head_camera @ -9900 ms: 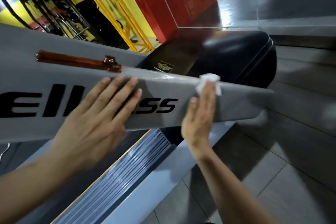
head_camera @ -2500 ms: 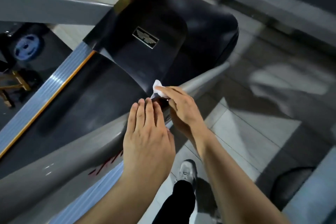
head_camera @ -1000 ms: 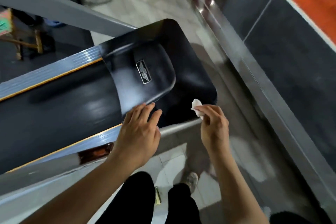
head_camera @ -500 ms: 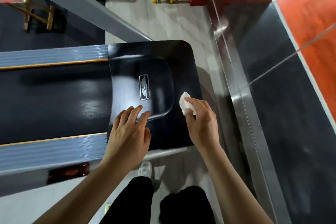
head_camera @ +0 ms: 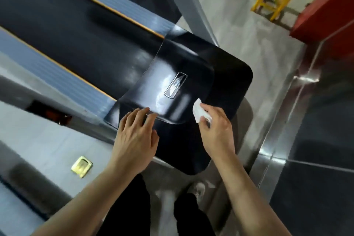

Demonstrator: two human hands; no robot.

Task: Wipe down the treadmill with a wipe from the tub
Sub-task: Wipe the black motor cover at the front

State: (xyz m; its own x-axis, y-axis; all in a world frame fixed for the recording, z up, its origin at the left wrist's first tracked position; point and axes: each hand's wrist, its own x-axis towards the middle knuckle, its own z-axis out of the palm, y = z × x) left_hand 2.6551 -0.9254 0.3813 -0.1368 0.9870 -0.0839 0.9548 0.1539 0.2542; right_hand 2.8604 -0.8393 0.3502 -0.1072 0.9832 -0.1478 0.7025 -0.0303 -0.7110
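1. The right hand (head_camera: 216, 130) pinches a crumpled white wipe (head_camera: 199, 111) between thumb and curled fingertips, right of frame centre, at or just above the glossy black motor cover (head_camera: 226, 80); contact is not clear.
2. The left hand (head_camera: 136, 140) lies with fingers straight and slightly apart, tips resting on the cover's raised centre panel, lower centre of the frame.
3. Risk: the wipe is bunched small, so little of it would meet the surface. A pass could leave streaks or miss the cover's rounded corners.
4. Risk: the bracing left fingers may leave fresh prints on the glossy panel, and weight on the smooth curve could let that hand slip.
5. Writing: a silver winged badge (head_camera: 175, 87) sits at the cover's centre; its letters look like "MB", but that is uncertain.
6. The wipe tub is not in view.
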